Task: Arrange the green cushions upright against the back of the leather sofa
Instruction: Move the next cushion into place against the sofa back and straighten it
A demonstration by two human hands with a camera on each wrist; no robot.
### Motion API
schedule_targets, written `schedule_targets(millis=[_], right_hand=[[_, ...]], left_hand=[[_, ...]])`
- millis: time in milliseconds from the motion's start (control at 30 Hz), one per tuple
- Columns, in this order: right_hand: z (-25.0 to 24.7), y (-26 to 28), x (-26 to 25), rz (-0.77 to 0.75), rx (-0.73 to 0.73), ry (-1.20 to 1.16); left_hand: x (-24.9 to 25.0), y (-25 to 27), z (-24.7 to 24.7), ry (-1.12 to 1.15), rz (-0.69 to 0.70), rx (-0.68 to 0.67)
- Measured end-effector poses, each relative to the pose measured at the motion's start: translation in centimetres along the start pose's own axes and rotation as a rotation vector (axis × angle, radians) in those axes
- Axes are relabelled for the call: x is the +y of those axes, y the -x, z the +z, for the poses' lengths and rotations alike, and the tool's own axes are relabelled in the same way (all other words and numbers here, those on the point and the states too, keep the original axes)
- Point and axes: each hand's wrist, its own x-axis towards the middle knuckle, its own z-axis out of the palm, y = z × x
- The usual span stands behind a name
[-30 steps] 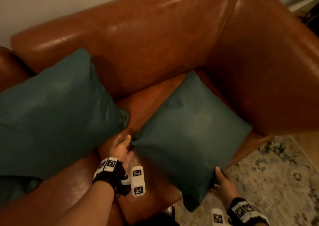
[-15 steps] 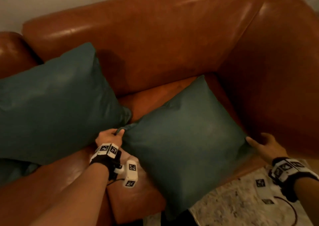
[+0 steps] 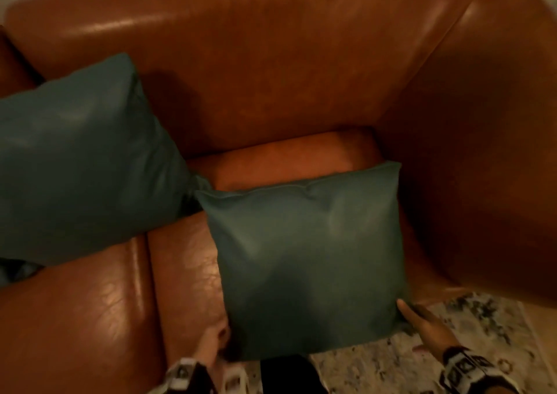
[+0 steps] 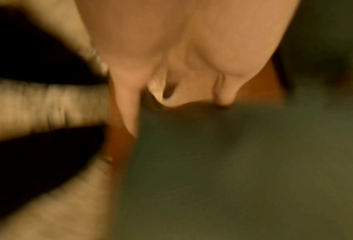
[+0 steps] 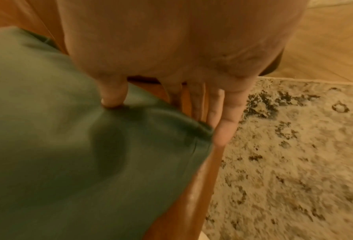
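Observation:
Two green cushions are on the brown leather sofa. The left cushion leans tilted against the sofa back. The right cushion lies nearly flat on the seat beside the right armrest, its near edge over the seat front. My left hand holds its near left corner with curled fingers; the left wrist view is blurred, showing the hand at the cushion edge. My right hand pinches the near right corner, thumb on top of the cushion, fingers underneath.
Bare seat leather stretches to the left of the right cushion, and a strip of seat shows between it and the sofa back. A pale speckled rug lies in front of the sofa, with wooden floor beyond it.
The right cushion has turned from a diamond angle to square with the seat. My left hand went from its left corner to the near left one, my right hand to the near right.

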Motion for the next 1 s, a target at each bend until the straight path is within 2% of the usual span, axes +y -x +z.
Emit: schedule_targets(millis=[100, 167, 233, 300, 333, 367, 400, 466, 500, 600, 700, 766, 833, 900, 1000], right_hand=[[-0.1, 3.8, -4.5, -0.009, -0.122, 0.029], [-0.8, 3.8, -7.0, -0.116, -0.088, -0.019], [-1.4, 2.7, -8.9, -0.191, -0.055, -0.059], [-1.5, 2.1, -10.8, -0.215, -0.047, -0.168], [-1.3, 1.7, -12.1, -0.224, -0.03, -0.232], [-0.9, 1.4, -13.4, -0.243, -0.018, -0.285], [-0.4, 1.3, -14.7, -0.267, -0.017, -0.309], [0.0, -0.3, -16.5, -0.316, -0.018, -0.243], [0.2, -0.7, -17.3, -0.366, -0.012, -0.196], [0.7, 3.7, -21.0, -0.535, 0.108, 0.009], [0.3, 7.3, -24.6, -0.76, 0.274, -0.04], [0.8, 7.6, -27.6, -0.895, 0.322, -0.034], [2.0, 7.5, -30.4, -0.943, 0.3, 0.045], [3.1, 7.1, -32.4, -0.932, 0.233, 0.118], [3.7, 6.9, -33.2, -0.912, 0.206, 0.14]], left_hand=[[1.7, 1.3, -1.5, -0.18, -0.039, -0.112], [2.1, 1.4, -1.6, -0.308, -0.066, -0.076], [2.4, 1.7, -1.2, -0.544, -0.098, -0.056], [3.9, 2.0, -1.0, -0.725, 0.039, 0.04], [5.1, 2.2, -0.8, -0.689, 0.169, 0.113], [6.7, 2.7, 0.1, -0.611, 0.248, 0.114], [8.0, 3.5, 1.3, -0.443, 0.28, 0.025], [10.2, 5.3, 4.0, -0.138, 0.22, -0.212], [11.1, 5.5, 4.9, -0.1, 0.254, -0.263], [13.6, 6.3, 5.7, -0.142, 0.543, -0.235], [16.7, 7.3, 5.9, -0.046, 0.861, -0.228], [19.1, 7.2, 5.9, -0.065, 1.018, -0.153], [21.4, 5.9, 5.8, -0.127, 1.009, -0.044], [23.3, 4.6, 5.4, -0.245, 0.853, 0.016], [24.6, 3.4, 4.2, -0.32, 0.729, -0.08]])
